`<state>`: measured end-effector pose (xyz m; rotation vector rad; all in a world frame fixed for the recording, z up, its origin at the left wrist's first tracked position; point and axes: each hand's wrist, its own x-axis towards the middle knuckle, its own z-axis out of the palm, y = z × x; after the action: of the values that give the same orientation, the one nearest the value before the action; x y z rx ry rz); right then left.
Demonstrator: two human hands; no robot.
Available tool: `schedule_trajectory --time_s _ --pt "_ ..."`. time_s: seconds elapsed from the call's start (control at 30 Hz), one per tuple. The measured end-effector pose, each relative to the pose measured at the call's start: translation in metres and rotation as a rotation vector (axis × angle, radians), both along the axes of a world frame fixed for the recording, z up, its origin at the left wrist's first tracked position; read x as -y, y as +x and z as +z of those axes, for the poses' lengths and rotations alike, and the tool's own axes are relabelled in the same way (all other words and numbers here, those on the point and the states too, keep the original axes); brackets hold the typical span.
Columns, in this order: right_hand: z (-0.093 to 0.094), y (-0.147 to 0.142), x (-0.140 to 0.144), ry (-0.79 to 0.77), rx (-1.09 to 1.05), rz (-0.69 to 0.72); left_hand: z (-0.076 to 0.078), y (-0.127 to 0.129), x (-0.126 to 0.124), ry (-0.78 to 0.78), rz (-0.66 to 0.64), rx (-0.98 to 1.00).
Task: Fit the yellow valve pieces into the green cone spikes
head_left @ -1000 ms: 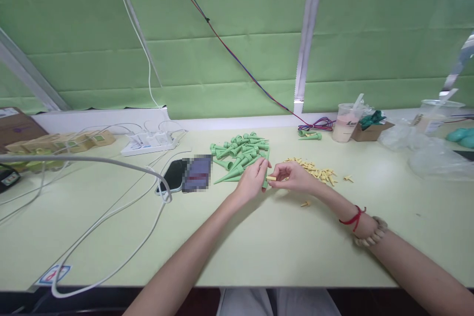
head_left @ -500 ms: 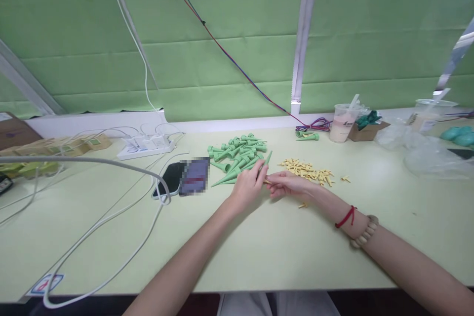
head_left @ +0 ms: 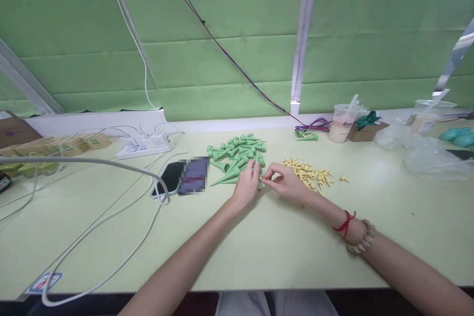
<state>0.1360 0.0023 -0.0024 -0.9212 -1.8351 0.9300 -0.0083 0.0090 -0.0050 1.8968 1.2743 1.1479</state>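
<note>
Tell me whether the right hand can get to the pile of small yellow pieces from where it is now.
Probably yes: the yellow pieces lie on the table just beside the right hand, with nothing between them, though its grip is busy on a small part.

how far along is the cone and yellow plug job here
Done: no finished pile is clearly set apart, so I cannot tell. In hand: the left hand holds a green cone, and the right hand pinches a small yellow piece against it. Left: a heap of green cones and a scatter of yellow pieces lie loose on the table.
</note>
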Motion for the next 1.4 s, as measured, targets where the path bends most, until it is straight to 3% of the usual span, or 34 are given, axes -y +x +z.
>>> schedule_trajectory --time_s 0.1,0.17,0.3,0.37,0.47,0.57,0.8,0.9,0.97,1.17,1.4 --pt "0.002 0.001 -0.004 -0.403 -0.169 0.038 0.003 -0.002 0.001 0.060 0.022 -0.095" --pt "0.002 0.002 -0.006 -0.591 -0.260 0.044 0.005 -0.003 0.002 0.095 0.049 -0.183" --pt "0.000 0.003 -0.006 -0.782 -0.371 0.122 0.007 -0.002 0.004 0.138 0.087 -0.358" --pt "-0.001 0.003 -0.006 -0.807 -0.391 0.126 0.009 -0.001 0.005 0.147 0.099 -0.462" --pt "0.001 0.004 -0.007 -0.708 -0.366 0.102 0.013 0.001 0.006 0.139 0.114 -0.525" --pt "0.003 0.005 -0.007 -0.544 -0.291 0.129 0.014 0.002 0.006 0.106 0.107 -0.432" --pt "0.001 0.003 -0.001 0.201 0.134 -0.018 0.001 0.000 -0.002 -0.019 -0.043 0.031" --pt "0.000 0.006 -0.002 0.323 0.238 -0.045 -0.001 0.000 -0.003 -0.002 -0.056 0.082" --pt "-0.001 0.008 -0.005 0.172 0.169 -0.026 0.001 0.001 -0.002 0.021 -0.050 0.105" --pt "-0.001 0.007 -0.011 -0.640 -0.227 0.116 0.011 0.001 0.005 0.140 -0.021 -0.068" --pt "0.005 0.014 -0.007 -1.007 -0.405 0.383 0.010 -0.006 0.004 0.251 -0.058 -0.339"
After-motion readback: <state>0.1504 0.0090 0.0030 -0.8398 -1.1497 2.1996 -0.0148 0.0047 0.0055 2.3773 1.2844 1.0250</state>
